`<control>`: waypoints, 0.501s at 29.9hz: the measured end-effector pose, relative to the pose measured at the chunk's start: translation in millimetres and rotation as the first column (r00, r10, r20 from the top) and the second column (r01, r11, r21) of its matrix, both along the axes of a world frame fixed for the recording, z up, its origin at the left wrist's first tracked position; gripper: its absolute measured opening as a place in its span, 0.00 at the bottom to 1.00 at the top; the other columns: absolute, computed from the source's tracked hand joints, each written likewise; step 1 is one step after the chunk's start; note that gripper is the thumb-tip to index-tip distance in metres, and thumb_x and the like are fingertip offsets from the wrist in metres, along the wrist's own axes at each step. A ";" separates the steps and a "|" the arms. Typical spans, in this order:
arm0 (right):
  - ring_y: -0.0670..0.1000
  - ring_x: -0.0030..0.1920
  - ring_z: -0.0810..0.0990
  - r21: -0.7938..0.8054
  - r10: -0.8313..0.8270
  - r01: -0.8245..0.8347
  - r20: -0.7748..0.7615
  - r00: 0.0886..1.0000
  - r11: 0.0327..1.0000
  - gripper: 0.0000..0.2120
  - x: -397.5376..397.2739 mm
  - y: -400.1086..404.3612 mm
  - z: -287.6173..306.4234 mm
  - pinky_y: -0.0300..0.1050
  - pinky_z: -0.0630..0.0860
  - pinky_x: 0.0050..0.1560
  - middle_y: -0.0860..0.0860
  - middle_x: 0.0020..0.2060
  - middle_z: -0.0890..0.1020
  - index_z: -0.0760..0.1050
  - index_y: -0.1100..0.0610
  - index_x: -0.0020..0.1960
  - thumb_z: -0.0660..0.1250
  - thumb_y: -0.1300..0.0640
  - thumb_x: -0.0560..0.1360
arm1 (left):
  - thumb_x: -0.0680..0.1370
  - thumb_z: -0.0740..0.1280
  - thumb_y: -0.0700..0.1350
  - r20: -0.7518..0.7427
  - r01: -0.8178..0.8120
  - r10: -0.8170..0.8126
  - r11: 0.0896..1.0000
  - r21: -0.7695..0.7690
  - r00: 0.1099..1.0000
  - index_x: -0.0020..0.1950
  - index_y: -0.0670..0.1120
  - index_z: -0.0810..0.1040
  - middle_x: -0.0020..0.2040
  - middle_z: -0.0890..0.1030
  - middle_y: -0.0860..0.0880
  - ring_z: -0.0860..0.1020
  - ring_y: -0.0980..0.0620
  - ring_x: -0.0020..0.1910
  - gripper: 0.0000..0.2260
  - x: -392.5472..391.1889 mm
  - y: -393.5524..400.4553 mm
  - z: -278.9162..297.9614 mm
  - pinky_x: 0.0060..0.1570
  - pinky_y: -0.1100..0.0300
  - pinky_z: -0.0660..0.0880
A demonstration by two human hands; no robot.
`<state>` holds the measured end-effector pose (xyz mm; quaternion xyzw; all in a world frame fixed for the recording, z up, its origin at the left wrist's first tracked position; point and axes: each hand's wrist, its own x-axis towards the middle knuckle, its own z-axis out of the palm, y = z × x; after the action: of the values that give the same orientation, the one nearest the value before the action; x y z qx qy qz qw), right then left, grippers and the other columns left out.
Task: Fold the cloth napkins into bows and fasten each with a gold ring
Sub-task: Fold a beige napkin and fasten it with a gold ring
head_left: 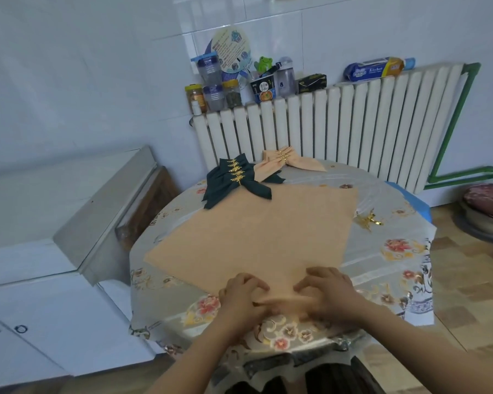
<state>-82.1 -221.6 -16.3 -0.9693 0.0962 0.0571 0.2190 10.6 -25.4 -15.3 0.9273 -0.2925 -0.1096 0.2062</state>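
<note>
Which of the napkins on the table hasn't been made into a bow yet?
The big peach napkin lying flat under both hands. The dark green ones and the peach ones at the far edge are already bows with gold rings.

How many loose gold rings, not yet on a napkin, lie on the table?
1. The loose gold ring lies on the tablecloth, right of the flat peach napkin. Others may be hidden under cloth.

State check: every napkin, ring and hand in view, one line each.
peach napkin: spread flat on the table, near corner being folded
left hand: fingers curled, pinching the near corner
right hand: fingers curled, pinching the same corner
dark green bows: folded, gold rings on, stacked
peach bows: folded, gold rings on
loose gold ring: lying on the tablecloth, unused
</note>
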 end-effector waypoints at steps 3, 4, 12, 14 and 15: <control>0.50 0.64 0.67 0.054 -0.104 0.097 0.160 0.982 0.994 0.10 4.1 3.0 -2.7 0.42 0.60 0.59 0.43 0.64 0.73 0.80 0.43 0.50 0.70 0.44 0.69 | 0.72 0.69 0.44 0.026 -0.081 0.087 0.979 -0.186 0.996 0.43 0.52 0.81 0.48 0.74 0.57 0.72 0.52 0.56 0.04 4.1 -4.5 -2.3 0.52 0.59 0.65; 0.50 0.59 0.72 0.092 -0.136 0.119 0.208 0.969 0.989 0.05 4.6 2.4 -2.5 0.41 0.63 0.54 0.43 0.57 0.78 0.81 0.45 0.43 0.71 0.46 0.70 | 0.72 0.68 0.41 0.012 -0.088 0.092 0.975 -0.206 0.996 0.42 0.50 0.82 0.46 0.77 0.56 0.73 0.52 0.52 0.05 6.0 -4.2 -1.1 0.49 0.60 0.67; 0.47 0.32 0.78 0.671 -0.396 0.203 0.147 0.906 0.714 0.11 9.6 -2.2 23.4 0.40 0.69 0.34 0.50 0.30 0.82 0.81 0.57 0.38 0.69 0.51 0.74 | 0.75 0.68 0.46 -0.105 0.016 -0.034 0.985 -0.171 0.994 0.34 0.49 0.79 0.30 0.74 0.54 0.69 0.60 0.31 0.10 32.6 -1.9 33.5 0.29 0.68 0.61; 0.49 0.34 0.79 0.702 -0.404 0.204 0.129 0.906 0.682 0.14 14.0 -0.6 27.2 0.41 0.70 0.35 0.54 0.33 0.83 0.82 0.61 0.41 0.68 0.49 0.75 | 0.75 0.70 0.48 -0.160 0.005 -0.036 0.982 -0.191 0.986 0.33 0.45 0.77 0.29 0.71 0.51 0.67 0.57 0.29 0.12 40.7 1.1 39.3 0.29 0.66 0.60; 0.48 0.34 0.79 0.693 -0.409 0.212 0.130 0.903 0.689 0.15 16.4 0.0 28.1 0.39 0.69 0.35 0.53 0.32 0.82 0.82 0.60 0.40 0.67 0.49 0.75 | 0.75 0.70 0.49 -0.164 0.017 -0.049 0.981 -0.195 0.985 0.34 0.43 0.76 0.30 0.69 0.49 0.66 0.55 0.30 0.13 43.8 2.9 41.9 0.30 0.63 0.59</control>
<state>-65.7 -221.6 11.9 -0.7941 0.2024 -0.0853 0.5667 54.4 -22.5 26.6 0.8854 -0.2986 -0.1622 0.3171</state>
